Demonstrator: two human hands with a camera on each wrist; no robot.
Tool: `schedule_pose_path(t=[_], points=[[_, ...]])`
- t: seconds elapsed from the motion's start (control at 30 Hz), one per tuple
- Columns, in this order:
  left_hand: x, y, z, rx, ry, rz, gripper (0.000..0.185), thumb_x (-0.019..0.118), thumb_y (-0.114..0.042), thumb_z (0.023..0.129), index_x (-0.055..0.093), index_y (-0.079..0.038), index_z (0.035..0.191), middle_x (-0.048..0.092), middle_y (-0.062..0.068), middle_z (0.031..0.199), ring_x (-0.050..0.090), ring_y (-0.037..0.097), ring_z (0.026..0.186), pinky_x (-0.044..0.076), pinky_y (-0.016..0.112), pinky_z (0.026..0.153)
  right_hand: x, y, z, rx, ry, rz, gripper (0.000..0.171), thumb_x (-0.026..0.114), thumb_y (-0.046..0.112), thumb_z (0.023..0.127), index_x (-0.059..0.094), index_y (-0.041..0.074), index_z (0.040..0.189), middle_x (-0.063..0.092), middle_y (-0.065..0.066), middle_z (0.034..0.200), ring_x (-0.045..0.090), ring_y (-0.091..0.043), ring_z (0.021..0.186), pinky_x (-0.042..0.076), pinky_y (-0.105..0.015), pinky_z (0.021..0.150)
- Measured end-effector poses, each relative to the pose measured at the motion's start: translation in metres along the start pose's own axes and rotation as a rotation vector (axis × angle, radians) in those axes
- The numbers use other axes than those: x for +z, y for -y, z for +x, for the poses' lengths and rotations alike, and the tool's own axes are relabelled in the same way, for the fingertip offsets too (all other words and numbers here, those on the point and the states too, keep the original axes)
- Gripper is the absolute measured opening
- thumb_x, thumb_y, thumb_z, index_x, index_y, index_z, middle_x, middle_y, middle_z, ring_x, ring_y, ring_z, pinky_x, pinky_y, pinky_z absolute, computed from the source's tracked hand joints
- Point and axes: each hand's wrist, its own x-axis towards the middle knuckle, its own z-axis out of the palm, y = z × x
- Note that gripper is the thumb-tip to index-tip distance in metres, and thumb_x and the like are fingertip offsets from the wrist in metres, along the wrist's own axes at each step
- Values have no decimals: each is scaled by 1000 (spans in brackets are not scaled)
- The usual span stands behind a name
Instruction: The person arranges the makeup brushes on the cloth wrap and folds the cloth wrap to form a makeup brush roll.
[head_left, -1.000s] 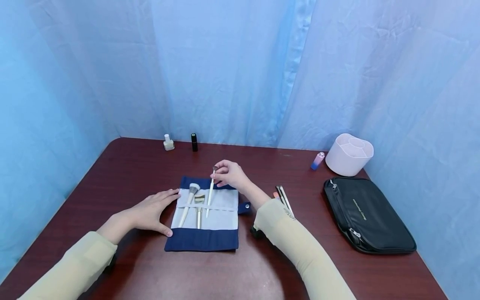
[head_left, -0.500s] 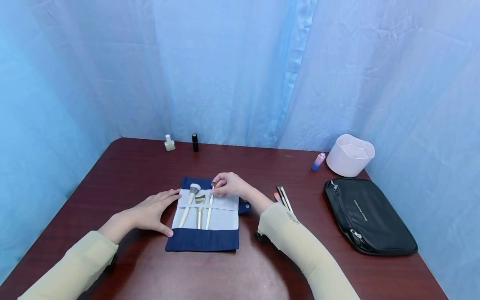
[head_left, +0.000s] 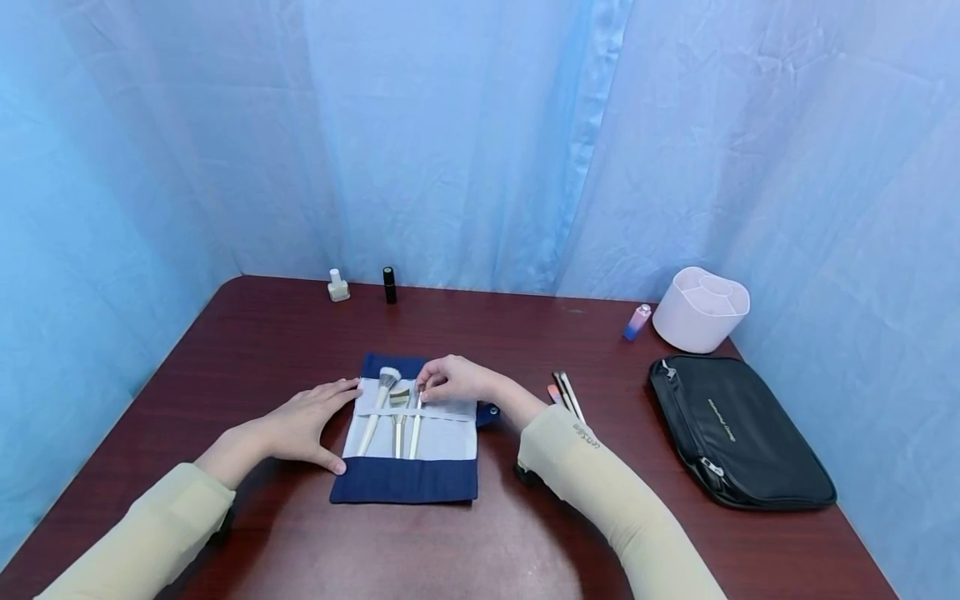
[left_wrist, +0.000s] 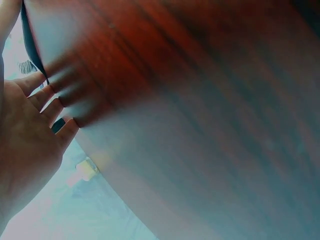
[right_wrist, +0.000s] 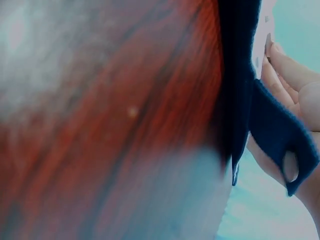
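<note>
Fingers of the right hand [head_left: 450, 382] pinch the thin brush [head_left: 416, 421], now under the strap of the brush roll [head_left: 405, 479] beside two others, the left hand [head_left: 303, 421] lying flat steadying its edge; letting go seems next.

Head view high above table [head_left: 225, 350], wrist views skimming it closely

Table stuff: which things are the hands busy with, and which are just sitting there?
In use: blue brush roll, held flat by the left hand; thin brush, pinched by the right hand; two more brushes tucked in beside it.

Lying about: black pouch, pink cup, small bottles, loose brushes.
</note>
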Motion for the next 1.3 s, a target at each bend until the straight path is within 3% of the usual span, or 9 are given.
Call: schedule_pose_path(t=[0.23,0.47,0.6,0.9,1.13,1.3], points=[[1,1,0,-2,1,4,113,73,-69,61,32,-7,146,24,13,155,24,38,139,23,62,107,-3,1,-2,-11,0,-2,20,65,19,90,65,16,110,69,6,95,63,-5,88,51,-22,76],[2,1,1,5,-12,5,113,73,-69,61,33,-6,146,24,14,155,24,38,139,23,62,107,-26,8,-21,-24,-93,-74,31,67,23,89,63,9,116,71,6,97,64,-5,93,52,-26,79],[2,1,0,7,-20,4,113,73,-69,61,33,-6,146,25,13,155,24,38,139,24,62,107,-41,13,-40,-48,-171,-114,33,68,26,88,63,9,117,69,8,95,64,-5,92,52,-27,84],[3,0,-1,11,-31,1,114,73,-69,60,33,-6,146,26,13,154,26,37,138,25,62,106,-59,7,-91,-63,-347,-192,30,70,35,85,64,19,110,66,9,93,61,-5,84,53,-27,75],[3,0,-1,2,-23,-3,114,74,-68,60,32,-6,146,26,14,154,25,37,138,24,62,107,-58,-8,-126,-6,-448,-279,28,74,32,82,65,20,105,66,3,90,58,-8,77,52,-26,67],[4,0,0,-8,-12,-8,115,75,-67,60,31,-7,147,25,13,154,25,37,139,23,62,107,-50,-25,-149,20,-512,-367,27,75,25,81,66,12,104,66,-3,88,57,-14,74,49,-26,62]])
